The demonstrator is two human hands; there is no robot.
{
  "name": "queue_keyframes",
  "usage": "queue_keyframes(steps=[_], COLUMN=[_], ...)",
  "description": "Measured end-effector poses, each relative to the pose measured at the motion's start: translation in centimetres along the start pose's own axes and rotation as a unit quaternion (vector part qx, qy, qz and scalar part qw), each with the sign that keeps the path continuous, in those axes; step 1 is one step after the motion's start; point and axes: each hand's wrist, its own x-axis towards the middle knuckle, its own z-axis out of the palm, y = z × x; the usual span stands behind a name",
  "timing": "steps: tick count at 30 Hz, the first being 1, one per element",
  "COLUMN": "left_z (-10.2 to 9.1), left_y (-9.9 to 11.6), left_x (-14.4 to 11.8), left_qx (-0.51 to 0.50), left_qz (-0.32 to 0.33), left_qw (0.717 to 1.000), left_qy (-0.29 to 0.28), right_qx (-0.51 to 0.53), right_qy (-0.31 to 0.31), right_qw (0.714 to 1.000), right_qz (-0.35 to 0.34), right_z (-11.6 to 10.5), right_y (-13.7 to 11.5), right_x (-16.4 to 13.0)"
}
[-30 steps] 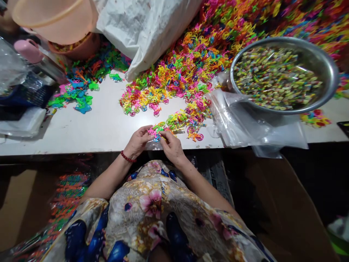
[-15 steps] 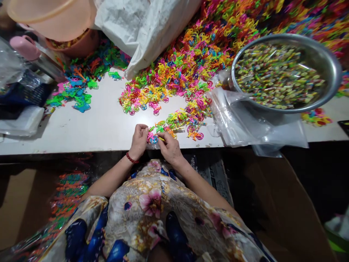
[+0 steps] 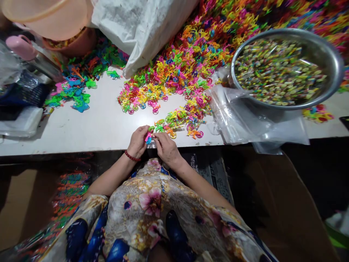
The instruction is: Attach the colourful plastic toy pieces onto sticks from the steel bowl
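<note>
My left hand [image 3: 138,141], with a red bead bracelet at its wrist, is closed on a small bunch of plastic toy pieces [image 3: 148,138] in pink, blue and green, just above the table's front edge. My right hand [image 3: 167,147] meets it from the right, thumb and fingers pinched at the bunch; what lies between them is too small to name. Just beyond the fingers, a trail of loose coloured plastic toys [image 3: 177,118], some with ring-shaped parts, runs back to a large heap [image 3: 188,65] of the same kind.
On the right stands a steel bowl [image 3: 334,72] full of small striped pieces, with clear plastic bags [image 3: 237,123] before it. A white sack [image 3: 136,29] lies at the back. Green and blue toys [image 3: 79,96], tubs [image 3: 49,18] and a pink-handled tool [image 3: 21,47] are at the left.
The bunch of pieces has turned and shifted slightly left with my left hand. My right fingers have moved a little left and now pinch closer to it.
</note>
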Motion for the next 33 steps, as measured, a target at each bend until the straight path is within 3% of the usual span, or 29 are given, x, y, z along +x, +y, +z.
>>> queue_keyframes(steps=[4,10,17,22,24,28,30,33], left_z=[0.5,0.7,1.2,0.2,-0.8,-2.5,-2.9,-3.0], left_y=[-0.1,-0.5,-1.1,-0.5,-0.1,0.5,0.5,0.6], left_x=[-1.0,-1.7,0.8,1.6,1.4,1.1,1.1,1.5], left_qx=[0.019,0.047,0.022,0.107,0.190,0.383,0.455,0.531], left_qz=[-0.004,-0.029,0.090,0.160,0.223,0.343,0.352,0.328], left_qw=[0.999,0.997,0.995,0.981,0.956,0.856,0.815,0.775], left_qy=[-0.045,-0.059,0.026,-0.021,-0.005,0.059,0.074,0.100], right_qx=[-0.004,0.026,0.079,0.179,0.255,0.297,0.291,0.293], right_qy=[0.032,0.040,0.069,0.058,0.062,0.086,0.085,0.051], right_qw=[0.999,0.998,0.993,0.975,0.950,0.923,0.922,0.919], right_qz=[0.007,0.034,0.046,0.116,0.171,0.228,0.242,0.259], right_z=[-0.1,0.2,2.9,3.3,2.7,1.0,0.3,0.3], right_y=[0.2,-0.3,1.7,3.2,3.6,4.1,4.1,3.6], right_x=[0.5,0.8,3.1,5.3,5.8,5.4,4.6,3.2])
